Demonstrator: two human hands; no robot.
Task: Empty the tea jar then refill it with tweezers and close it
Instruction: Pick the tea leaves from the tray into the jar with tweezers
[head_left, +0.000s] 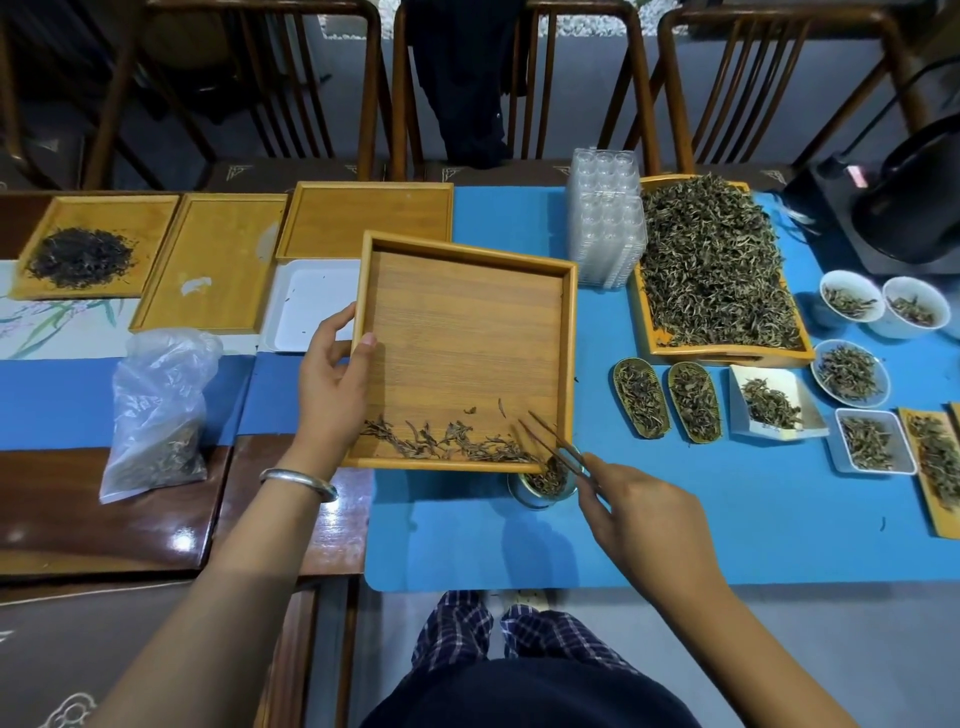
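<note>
The small round metal tea jar (543, 486) stood open on the blue mat (675, 519), just under the near right corner of the square light-wood tray (467, 332), so that the corner covered part of its mouth. It already held some leaves. A thin row of dry brown tea leaves (452, 444) lay along the near wall of the tray. The left hand (332, 384) gripped the left rim of the tray, thumb on the inside, and held it tilted toward the jar. The right hand (639, 514) pinched a pair of slim brown tweezers (550, 441), with the tips slightly apart over the leaves by the corner.

To do this step well, I think the tray should stay steady with its corner over the mouth, and the tweezers should draw the leaves along the wall in small amounts, so none fall on the mat.

The lid of the jar was not to be seen. How full the jar was could not be told.
</note>
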